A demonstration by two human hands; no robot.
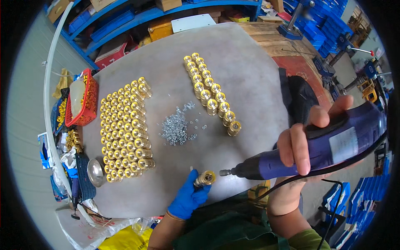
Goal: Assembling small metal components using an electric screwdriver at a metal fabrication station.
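Observation:
My left hand (188,201), in a blue glove, grips a brass fitting (205,178) near the table's front edge, its yellow-rimmed open end turned to the right. Bare-fingered, my right hand (296,146) is wrapped round a purple electric screwdriver (266,164) with a black cord. The metal socket bit (226,172) points left at the fitting, with a small gap between them. Farther back lies a loose pile of small silvery nuts (174,128). A double row of brass fittings (205,96) stands upright behind the screwdriver.
A large block of brass fittings (123,133) fills the table's left part. Beyond it stand a red plastic basket (88,102) and a round metal dish (95,172). Blue shelving (143,17) runs along the back. A dark cloth (299,98) hangs at the right edge.

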